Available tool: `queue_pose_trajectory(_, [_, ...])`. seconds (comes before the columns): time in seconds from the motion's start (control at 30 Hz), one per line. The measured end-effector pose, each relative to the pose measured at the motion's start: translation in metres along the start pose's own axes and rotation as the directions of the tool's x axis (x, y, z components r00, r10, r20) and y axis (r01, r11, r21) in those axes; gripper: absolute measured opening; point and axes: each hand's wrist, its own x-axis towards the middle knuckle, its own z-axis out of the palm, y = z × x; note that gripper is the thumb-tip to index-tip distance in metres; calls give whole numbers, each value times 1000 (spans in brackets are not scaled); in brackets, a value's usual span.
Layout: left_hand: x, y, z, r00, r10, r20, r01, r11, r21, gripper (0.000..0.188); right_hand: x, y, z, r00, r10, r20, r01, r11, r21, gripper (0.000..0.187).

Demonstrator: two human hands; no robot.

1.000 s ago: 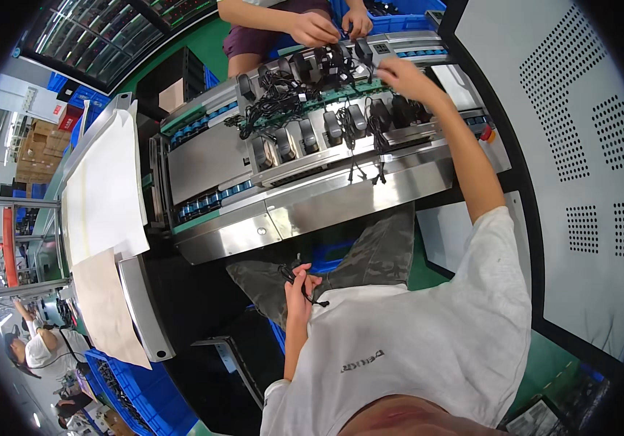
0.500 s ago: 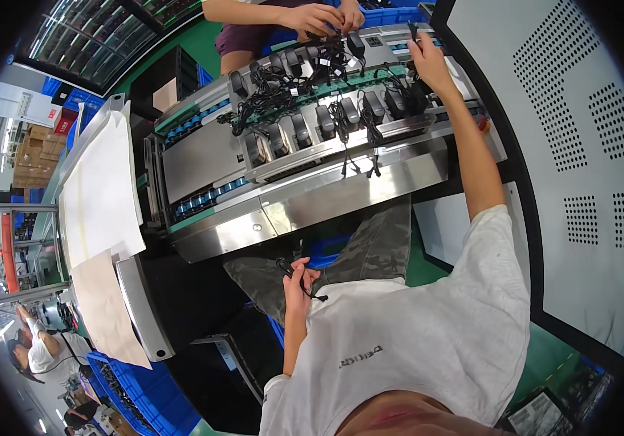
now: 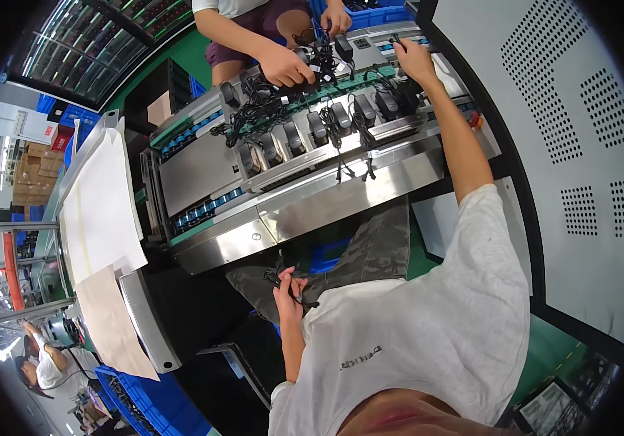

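Note:
My left hand (image 3: pixel 288 294) is closed around a bundled black cable (image 3: pixel 280 276) in front of my lap, with a plug end sticking up and a loose end below. My right hand (image 3: pixel 415 64) reaches to the far right of the conveyor line, its fingers pinched on a small black cable end (image 3: pixel 397 39). Beside that forearm, several black power adapters (image 3: pixel 294 136) stand in a row in a metal fixture (image 3: pixel 283 174). Two cable bundles (image 3: pixel 363 131) hang over its front edge. More adapters and tangled cords lie behind, along a green strip.
Across the line a co-worker's hand (image 3: pixel 288 67) handles the tangled cords. A perforated grey panel (image 3: pixel 544 109) rises on my right. White sheets (image 3: pixel 101 203) cover a surface on the left, with a blue crate (image 3: pixel 159 400) below. A steel front edge (image 3: pixel 348 200) runs before me.
My right hand has moved slightly left, and the cable end has come down toward the line. My left hand shifts slightly left and down. The co-worker's one hand has moved left onto the cords.

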Motion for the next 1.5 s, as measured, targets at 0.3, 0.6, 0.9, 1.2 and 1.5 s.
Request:
queue_pose_trajectory(0.3, [4,-8,2,1000,-15,-17,15,1000,21,23,25,15,39,925,21,379,-125,960,251,30])
queue_pose_trajectory(0.6, [-1,-16,2,999,-47,-2,47,996,76,24,6,7,50,868,-6,496,-203,908,367,26])
queue_pose_trajectory(0.9, [8,-10,16,997,-69,-15,70,994,79,23,7,10,34,853,7,521,-408,631,659,23])
queue_pose_trajectory(1.2, [7,-13,32,990,-139,-12,139,983,120,21,-8,27,44,878,-62,476,-209,843,495,26])
queue_pose_trajectory(1.5, [16,-13,44,986,-168,-16,168,965,202,23,-2,36,44,952,164,257,-140,984,-109,22])
